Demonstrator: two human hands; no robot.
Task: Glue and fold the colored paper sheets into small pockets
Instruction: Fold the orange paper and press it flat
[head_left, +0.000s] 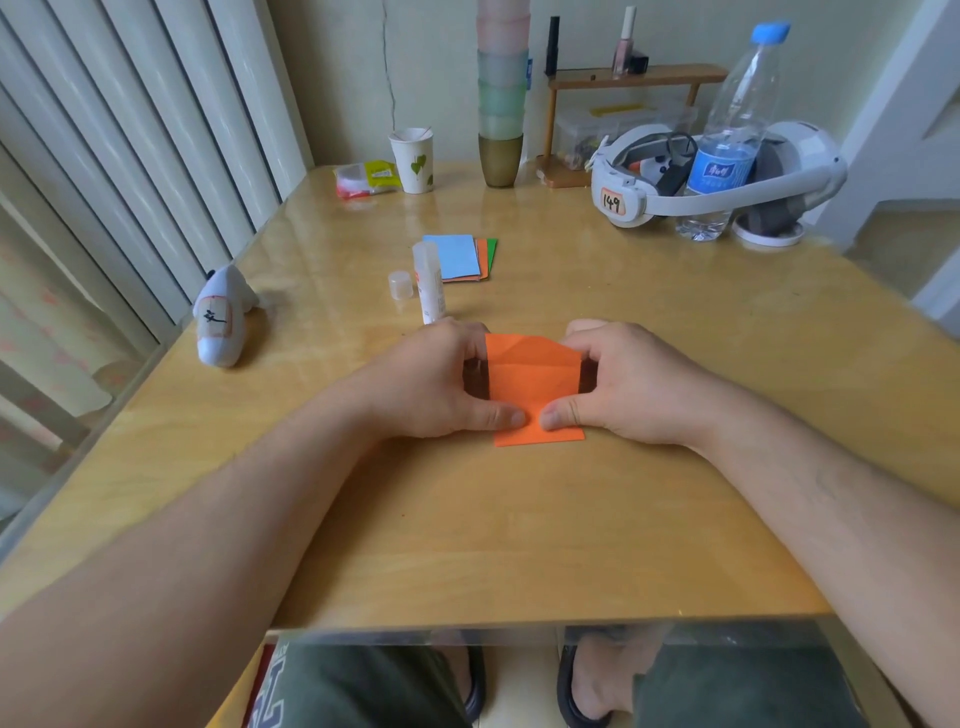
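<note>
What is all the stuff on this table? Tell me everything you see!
orange paper: 1, orange, partly folded, table centre, between both hands
paper stack: 1 stack, blue on top, orange and green edges showing, behind the glue stick
glue stick: 1, white, uncapped, upright
glue cap: 1, clear, left of the glue stick
plush toy: 1, white, left table edge
paper cup: 1, white with green leaves, far side
stacked cups: 1 tall stack, pastel
water bottle: 1, clear, blue cap
headset: 1, white, labelled 149
wooden shelf: 1, brown, by the wall
table: 1, light wood
left hand: 1, grips paper's left side
right hand: 1, grips paper's right side
</note>
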